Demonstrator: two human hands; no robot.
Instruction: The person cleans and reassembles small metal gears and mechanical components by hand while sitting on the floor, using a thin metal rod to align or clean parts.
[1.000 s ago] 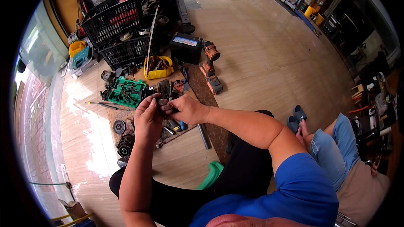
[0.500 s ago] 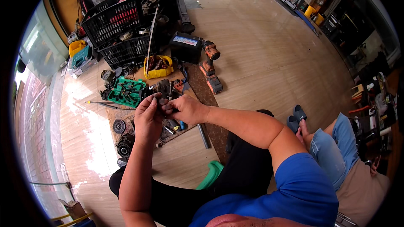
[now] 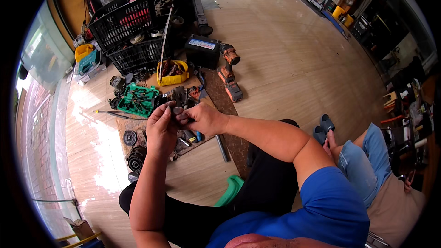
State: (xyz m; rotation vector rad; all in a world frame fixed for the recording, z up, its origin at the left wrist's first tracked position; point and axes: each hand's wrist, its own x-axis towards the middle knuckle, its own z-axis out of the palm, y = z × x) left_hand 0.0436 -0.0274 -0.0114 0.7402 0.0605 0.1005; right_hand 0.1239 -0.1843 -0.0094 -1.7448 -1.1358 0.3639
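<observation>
Left hand (image 3: 161, 127) and right hand (image 3: 205, 118) – curled, drawn together left of frame centre; clamped on what, cannot tell (too small, dark). Dark parts (image 3: 178, 94) just above; green tool case (image 3: 133, 109) upper left.

Your left hand (image 3: 161, 123) and right hand (image 3: 204, 118) met amid parts and tools above the floor (image 3: 285, 64).
Beyond your left hand, to its left, sat the tool case (image 3: 133, 101), with the tub (image 3: 174, 80) farther off and to the case's right. A long strip (image 3: 165, 41) stood at the tub's left side, in front of the crates (image 3: 120, 25), which were stacked behind. To the tub's right came the battery (image 3: 200, 54), then the drill (image 3: 227, 77) just right of that. The disc (image 3: 130, 138) lay left of your left hand, the pulley (image 3: 137, 158) nearer you. Below your right hand lay a bar (image 3: 222, 149); well to your right was another person (image 3: 372, 170).
</observation>
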